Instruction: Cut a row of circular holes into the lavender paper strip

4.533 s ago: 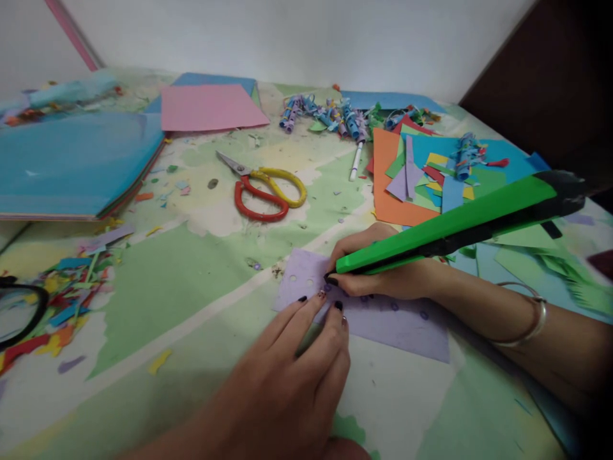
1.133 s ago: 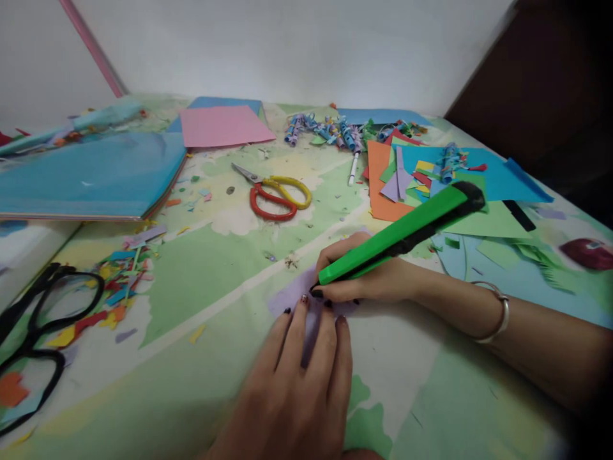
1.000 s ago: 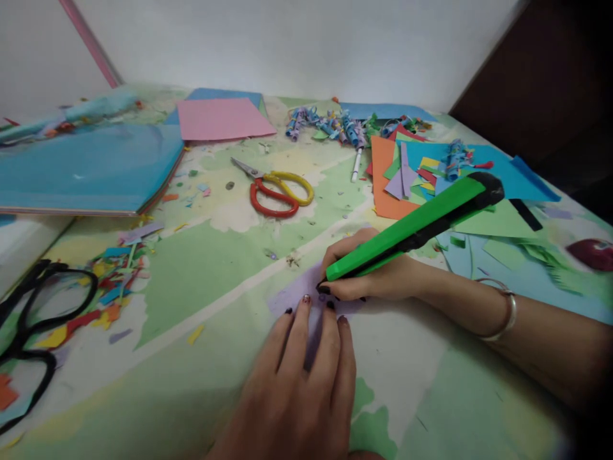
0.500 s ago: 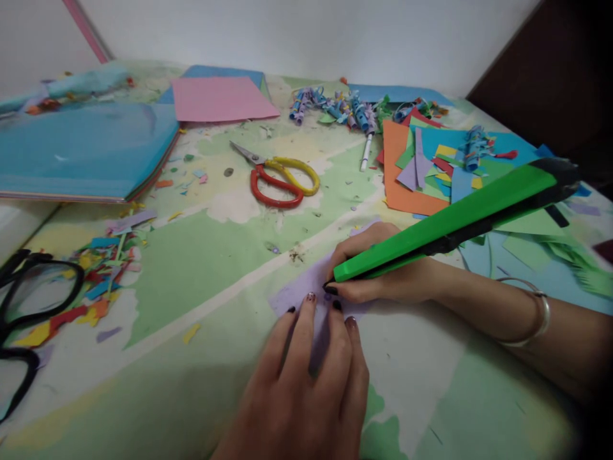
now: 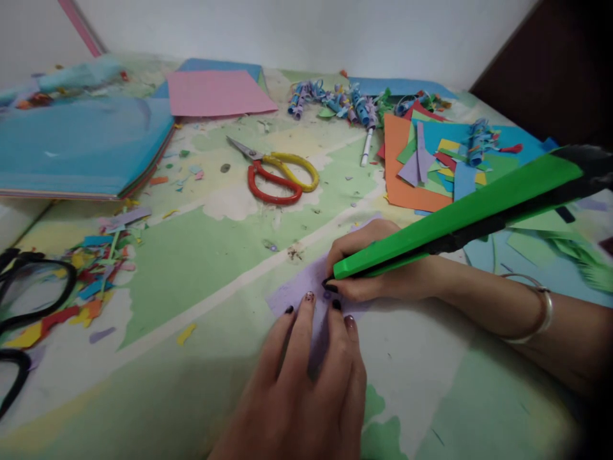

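In my right hand (image 5: 368, 268) is a long bright green tool (image 5: 460, 214) with a black far end. Its exact kind I cannot make out. It slants up to the right, and my fingers pinch near its low end, where the tip is hidden. Under both hands lies a strip of purple paper (image 5: 294, 295). A tiny darker purple spot or ring shows on the strip between my fingertips. My left hand (image 5: 306, 377) lies palm down with fingers spread, fingertips resting on the paper.
Scissors (image 5: 278, 176) with red and yellow handles lie behind my hands. Paper scraps (image 5: 98, 275) and black loops (image 5: 41, 287) are at left, below a blue paper stack (image 5: 81, 147). Pink paper (image 5: 220, 94), rolled paper pieces (image 5: 359, 105) and orange paper (image 5: 397, 172) lie farther back.
The green tool's far end has swung a little to the right and nearer. My left hand stays on the purple paper. The view has shifted slightly.
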`<action>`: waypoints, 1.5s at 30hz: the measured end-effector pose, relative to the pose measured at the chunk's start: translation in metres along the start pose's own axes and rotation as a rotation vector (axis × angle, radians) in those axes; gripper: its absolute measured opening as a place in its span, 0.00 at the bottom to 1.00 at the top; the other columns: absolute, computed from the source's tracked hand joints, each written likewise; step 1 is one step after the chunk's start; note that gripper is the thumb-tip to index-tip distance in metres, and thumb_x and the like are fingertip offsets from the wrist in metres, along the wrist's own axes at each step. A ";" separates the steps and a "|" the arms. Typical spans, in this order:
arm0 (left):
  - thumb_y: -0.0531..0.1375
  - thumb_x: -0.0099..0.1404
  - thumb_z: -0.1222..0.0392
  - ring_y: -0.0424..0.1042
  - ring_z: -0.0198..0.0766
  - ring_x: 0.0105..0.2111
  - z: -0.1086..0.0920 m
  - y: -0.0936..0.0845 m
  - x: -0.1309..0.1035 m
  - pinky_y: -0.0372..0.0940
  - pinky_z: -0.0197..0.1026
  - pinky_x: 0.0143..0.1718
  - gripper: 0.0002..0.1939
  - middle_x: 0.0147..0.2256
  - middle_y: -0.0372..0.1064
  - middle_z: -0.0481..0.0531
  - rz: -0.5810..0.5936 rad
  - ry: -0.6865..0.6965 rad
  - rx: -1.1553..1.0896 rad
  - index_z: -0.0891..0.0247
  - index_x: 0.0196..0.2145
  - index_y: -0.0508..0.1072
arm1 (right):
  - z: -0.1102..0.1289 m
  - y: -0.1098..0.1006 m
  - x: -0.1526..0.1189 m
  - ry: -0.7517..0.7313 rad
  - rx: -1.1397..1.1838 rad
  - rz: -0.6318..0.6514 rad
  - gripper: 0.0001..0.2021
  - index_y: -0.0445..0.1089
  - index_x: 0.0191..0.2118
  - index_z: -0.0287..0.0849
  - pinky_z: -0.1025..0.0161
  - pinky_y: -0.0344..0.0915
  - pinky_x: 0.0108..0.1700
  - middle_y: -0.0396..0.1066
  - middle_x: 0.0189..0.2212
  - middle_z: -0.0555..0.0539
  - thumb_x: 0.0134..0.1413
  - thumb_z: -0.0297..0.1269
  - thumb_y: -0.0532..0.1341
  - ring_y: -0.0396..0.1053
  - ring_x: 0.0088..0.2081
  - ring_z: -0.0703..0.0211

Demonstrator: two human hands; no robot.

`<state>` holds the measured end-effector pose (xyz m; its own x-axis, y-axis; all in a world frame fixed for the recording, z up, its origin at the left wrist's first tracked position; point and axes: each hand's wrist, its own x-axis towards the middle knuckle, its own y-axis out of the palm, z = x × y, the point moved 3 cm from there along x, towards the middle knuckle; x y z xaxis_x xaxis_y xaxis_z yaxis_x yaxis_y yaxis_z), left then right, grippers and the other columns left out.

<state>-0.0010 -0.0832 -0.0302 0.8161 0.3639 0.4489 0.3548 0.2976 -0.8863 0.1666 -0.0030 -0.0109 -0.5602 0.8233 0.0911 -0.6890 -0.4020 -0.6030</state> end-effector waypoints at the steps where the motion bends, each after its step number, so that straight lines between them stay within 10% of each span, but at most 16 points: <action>1: 0.46 0.60 0.72 0.66 0.62 0.51 0.000 0.000 0.000 0.58 0.55 0.50 0.22 0.50 0.68 0.62 -0.001 0.000 0.000 0.75 0.50 0.68 | 0.000 0.000 0.000 -0.004 0.005 0.000 0.02 0.71 0.29 0.37 0.76 0.59 0.26 0.69 0.22 0.55 0.47 0.29 0.62 0.62 0.24 0.72; 33: 0.46 0.62 0.73 0.63 0.53 0.55 0.005 -0.005 0.000 0.55 0.52 0.57 0.22 0.52 0.68 0.61 -0.027 0.011 -0.136 0.70 0.52 0.67 | 0.004 -0.008 0.002 0.003 0.067 0.104 0.07 0.73 0.35 0.35 0.74 0.64 0.32 0.73 0.29 0.50 0.54 0.33 0.60 0.68 0.30 0.69; 40: 0.48 0.66 0.42 0.65 0.60 0.53 0.010 -0.007 0.003 0.61 0.55 0.54 0.35 0.51 0.67 0.73 -0.003 0.011 0.002 0.82 0.51 0.68 | 0.000 -0.008 0.004 0.035 -0.001 0.043 0.04 0.73 0.32 0.38 0.73 0.64 0.31 0.73 0.27 0.52 0.51 0.33 0.62 0.68 0.29 0.68; 45: 0.47 0.67 0.41 0.65 0.60 0.53 0.005 -0.003 0.001 0.59 0.56 0.55 0.35 0.50 0.67 0.73 0.007 0.037 -0.013 0.82 0.49 0.68 | -0.001 -0.010 0.005 0.001 0.007 0.099 0.05 0.72 0.33 0.37 0.75 0.63 0.32 0.73 0.28 0.52 0.52 0.33 0.61 0.67 0.29 0.70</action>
<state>-0.0032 -0.0789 -0.0266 0.8349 0.3333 0.4380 0.3542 0.2837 -0.8911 0.1717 0.0057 -0.0051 -0.6255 0.7797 0.0303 -0.6334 -0.4846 -0.6033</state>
